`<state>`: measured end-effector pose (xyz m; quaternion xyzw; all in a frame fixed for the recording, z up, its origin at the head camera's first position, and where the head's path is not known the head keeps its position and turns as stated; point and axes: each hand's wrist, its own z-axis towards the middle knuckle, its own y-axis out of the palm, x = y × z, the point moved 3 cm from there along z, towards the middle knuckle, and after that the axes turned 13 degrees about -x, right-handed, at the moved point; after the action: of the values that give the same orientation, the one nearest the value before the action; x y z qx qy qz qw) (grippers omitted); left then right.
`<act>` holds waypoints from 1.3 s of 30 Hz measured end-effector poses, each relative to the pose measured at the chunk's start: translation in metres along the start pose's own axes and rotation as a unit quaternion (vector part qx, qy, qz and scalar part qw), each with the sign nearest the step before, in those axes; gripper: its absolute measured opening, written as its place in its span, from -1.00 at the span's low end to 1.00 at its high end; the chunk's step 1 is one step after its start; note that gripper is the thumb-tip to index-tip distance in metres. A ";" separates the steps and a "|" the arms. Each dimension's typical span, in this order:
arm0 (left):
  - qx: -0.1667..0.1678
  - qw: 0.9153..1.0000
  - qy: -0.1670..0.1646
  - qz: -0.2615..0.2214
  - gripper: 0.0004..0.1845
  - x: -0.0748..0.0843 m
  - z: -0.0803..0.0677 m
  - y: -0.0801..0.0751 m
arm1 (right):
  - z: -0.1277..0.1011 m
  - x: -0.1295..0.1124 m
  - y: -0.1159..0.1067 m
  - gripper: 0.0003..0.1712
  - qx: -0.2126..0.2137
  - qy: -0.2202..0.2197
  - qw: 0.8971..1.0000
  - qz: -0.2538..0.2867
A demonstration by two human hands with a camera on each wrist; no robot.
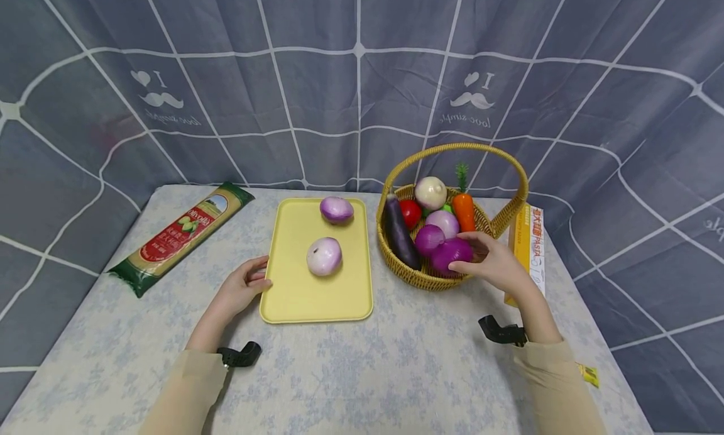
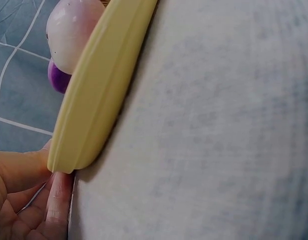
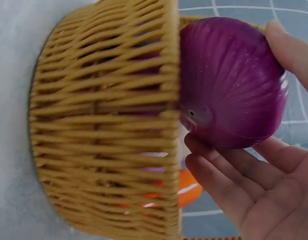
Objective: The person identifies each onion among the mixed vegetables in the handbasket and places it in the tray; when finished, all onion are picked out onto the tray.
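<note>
My left hand (image 1: 243, 286) holds the left edge of a yellow tray (image 1: 317, 303), its thumb at the rim (image 2: 69, 150) in the left wrist view and a finger low beside it. On the tray lie a pale purple-white onion (image 1: 324, 256) and, behind it, a purple onion (image 1: 337, 210). My right hand (image 1: 489, 259) grips a dark purple onion (image 3: 233, 85) at the front right of a wicker basket (image 3: 104, 115), thumb on one side and fingers on the other. The onion stands partly above the basket rim in the right wrist view.
The basket, with a tall handle (image 1: 452, 147), also holds an eggplant (image 1: 400, 234), a tomato (image 1: 410, 214), a carrot (image 1: 464, 212) and several onions. A pasta packet (image 1: 183, 234) lies left, a yellow pasta box (image 1: 526, 253) right. A small yellow wrapper (image 1: 589, 376) lies near the right sleeve.
</note>
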<state>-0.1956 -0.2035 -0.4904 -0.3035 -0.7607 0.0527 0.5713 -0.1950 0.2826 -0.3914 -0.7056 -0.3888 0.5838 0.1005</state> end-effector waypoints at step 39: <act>-0.007 1.000 -0.015 0.004 -0.34 0.002 0.000 0.000 | 0.045 -0.081 0.169 -0.14 0.010 -0.121 0.965 0.232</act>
<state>-0.1959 -0.2021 -0.4887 -0.3098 -0.7685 0.0539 0.5572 -0.1645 0.1004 -0.4451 -0.6994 -0.2183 0.6761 -0.0784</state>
